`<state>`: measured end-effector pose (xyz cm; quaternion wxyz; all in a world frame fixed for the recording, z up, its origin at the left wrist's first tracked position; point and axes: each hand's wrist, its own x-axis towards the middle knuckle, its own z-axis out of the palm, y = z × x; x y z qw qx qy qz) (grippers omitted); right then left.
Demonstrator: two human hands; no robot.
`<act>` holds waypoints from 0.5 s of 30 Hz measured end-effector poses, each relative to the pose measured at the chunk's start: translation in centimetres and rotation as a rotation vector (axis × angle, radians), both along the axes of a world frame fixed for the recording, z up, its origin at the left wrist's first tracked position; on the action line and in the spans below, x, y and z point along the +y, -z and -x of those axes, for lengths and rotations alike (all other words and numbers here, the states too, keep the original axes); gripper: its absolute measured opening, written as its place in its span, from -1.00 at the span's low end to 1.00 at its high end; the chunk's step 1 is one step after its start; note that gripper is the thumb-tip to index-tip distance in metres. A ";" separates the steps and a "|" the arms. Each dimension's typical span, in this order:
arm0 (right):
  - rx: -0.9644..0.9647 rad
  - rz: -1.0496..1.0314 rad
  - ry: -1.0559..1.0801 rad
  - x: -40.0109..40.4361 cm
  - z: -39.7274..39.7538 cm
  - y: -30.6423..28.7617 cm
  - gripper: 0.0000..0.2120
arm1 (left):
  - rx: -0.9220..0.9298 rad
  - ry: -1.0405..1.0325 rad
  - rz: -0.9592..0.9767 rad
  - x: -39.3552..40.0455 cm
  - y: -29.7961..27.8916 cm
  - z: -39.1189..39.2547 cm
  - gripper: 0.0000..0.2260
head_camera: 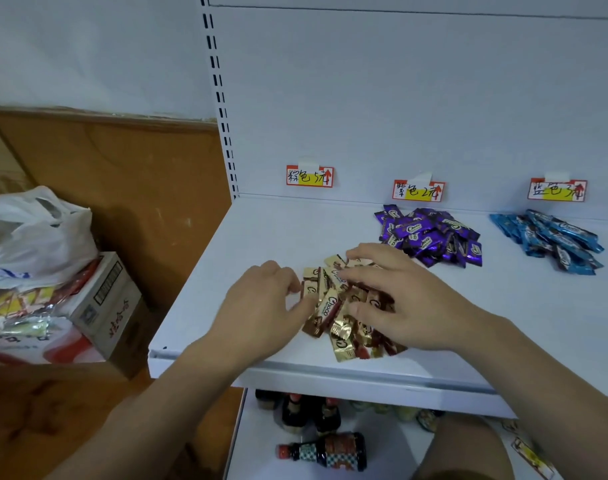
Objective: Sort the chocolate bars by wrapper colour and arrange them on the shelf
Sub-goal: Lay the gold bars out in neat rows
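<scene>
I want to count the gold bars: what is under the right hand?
The right hand lies flat on the pile of gold-wrapped bars. Bars show around its fingers; those beneath the palm are covered, so they cannot be counted.

- Three handwritten price tags are taped to the white back panel of the shelf [247,237].
- Left tag [309,176]: Chinese characters reading roughly "brown, 5 yuan", with a red arrow pointing up.
- Middle tag [418,191]: "purple, 2 yuan", same red arrow.
- Right tag [557,190]: "blue", then a digit too blurred to be sure of.
- Gold wrappers [330,304] and purple wrappers [429,237] each carry the word "Choco".
- Cardboard box [112,306], left: red Chinese characters and a barcode, unreadable.
</scene>
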<state>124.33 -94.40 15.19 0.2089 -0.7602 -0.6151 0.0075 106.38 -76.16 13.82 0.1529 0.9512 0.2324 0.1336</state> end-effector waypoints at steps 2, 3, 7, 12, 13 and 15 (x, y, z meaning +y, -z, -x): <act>-0.007 0.029 -0.051 0.8 0.0 -0.1 -0.54 | 0.060 0.048 0.006 0.1 -0.4 -0.1 -0.60; 0.006 0.038 -0.063 1.0 -0.1 0.0 -0.56 | 0.079 0.072 0.013 0.1 -0.6 -0.3 -0.60; 0.123 0.034 -0.036 1.0 -0.4 0.3 -0.75 | 0.071 0.130 0.067 0.4 -0.9 -0.5 -0.66; 0.182 0.031 0.012 1.6 -0.2 -0.3 -0.93 | 0.077 0.164 0.129 0.5 -1.3 0.1 -0.66; 0.199 0.015 0.019 1.7 -0.2 -0.5 -0.93 | 0.100 0.175 0.094 0.1 -1.4 0.0 -0.62; 0.230 -0.025 0.037 1.8 -0.3 -1.1 -0.92 | 0.119 0.176 0.024 -0.5 -1.4 -0.2 -0.60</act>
